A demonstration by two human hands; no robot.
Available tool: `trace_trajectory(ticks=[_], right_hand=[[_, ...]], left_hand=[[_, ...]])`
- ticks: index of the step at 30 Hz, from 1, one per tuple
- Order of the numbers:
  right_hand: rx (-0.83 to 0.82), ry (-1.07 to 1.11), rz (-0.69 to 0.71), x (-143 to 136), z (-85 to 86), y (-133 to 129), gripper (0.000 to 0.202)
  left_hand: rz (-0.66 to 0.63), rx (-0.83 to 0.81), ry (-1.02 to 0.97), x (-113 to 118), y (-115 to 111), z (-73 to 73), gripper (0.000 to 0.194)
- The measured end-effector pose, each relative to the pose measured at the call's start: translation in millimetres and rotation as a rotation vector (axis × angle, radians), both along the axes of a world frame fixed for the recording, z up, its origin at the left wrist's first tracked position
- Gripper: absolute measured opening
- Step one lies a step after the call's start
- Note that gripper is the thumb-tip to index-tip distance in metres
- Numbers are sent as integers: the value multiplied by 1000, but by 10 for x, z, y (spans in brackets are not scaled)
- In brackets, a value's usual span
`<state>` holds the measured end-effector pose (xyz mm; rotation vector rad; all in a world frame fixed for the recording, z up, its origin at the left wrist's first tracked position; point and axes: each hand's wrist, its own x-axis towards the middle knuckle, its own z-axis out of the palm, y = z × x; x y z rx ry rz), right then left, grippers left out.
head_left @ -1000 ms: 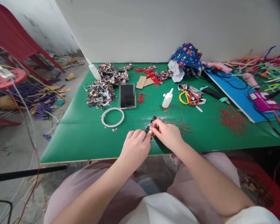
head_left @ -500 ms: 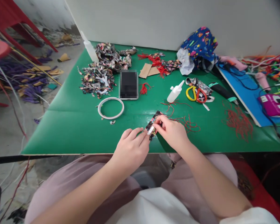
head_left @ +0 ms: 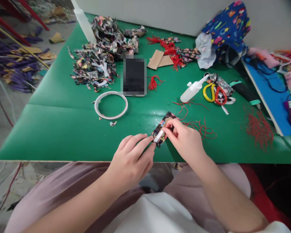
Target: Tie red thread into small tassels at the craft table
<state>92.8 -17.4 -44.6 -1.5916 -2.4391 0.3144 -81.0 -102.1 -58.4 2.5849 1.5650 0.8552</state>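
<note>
A small dark floral fabric piece (head_left: pixel 157 130) lies slanted near the table's front edge, with a narrow white strip (head_left: pixel 158 136) along it. My left hand (head_left: pixel 133 158) has its fingers stretched out, the fingertips touching the lower left edge of the fabric. Thumb and forefinger of my right hand (head_left: pixel 184 137) pinch together at the upper end of the white strip. A brownish patch on the fabric shows beside the right fingers, partly hidden by them. Thin red threads (head_left: pixel 201 127) lie just beyond my right hand.
On the green table (head_left: pixel 50 136) are a white ring-shaped roll (head_left: pixel 96 106), a phone (head_left: pixel 135 76), a squeeze bottle (head_left: pixel 191 91), scissors (head_left: pixel 209 93) and a cutter (head_left: pixel 244 92). Floral scraps (head_left: pixel 92 69) heap at the back left beside another bottle (head_left: pixel 84 26). A blue board (head_left: pixel 269 94) lies right.
The view has shifted, so the table looks closer. My left fingers have drawn back a little from the white strip, and more of the strip and fabric shows. My right hand still pinches.
</note>
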Motion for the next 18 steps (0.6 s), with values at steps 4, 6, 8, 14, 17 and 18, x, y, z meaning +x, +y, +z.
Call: trace_trajectory(ticks=[4, 6, 8, 14, 17, 18], right_hand=[[16, 13, 32, 26, 12, 9, 14], [24, 42, 62, 49, 36, 7, 12], [64, 91, 104, 63, 63, -9, 12], [5, 192, 309, 2, 62, -100, 15], [-35, 188, 305, -30, 36, -115, 15], [-42, 190, 301, -35, 33, -115, 15]], left_hand=[[15, -38, 50, 28, -33, -32, 38], [24, -45, 70, 43, -32, -24, 37], [33, -45, 78, 51, -24, -10, 35], [19, -56, 81, 46, -3, 24, 29], [16, -72, 80, 39, -6, 32, 28], [13, -73, 78, 36, -10, 30, 28]])
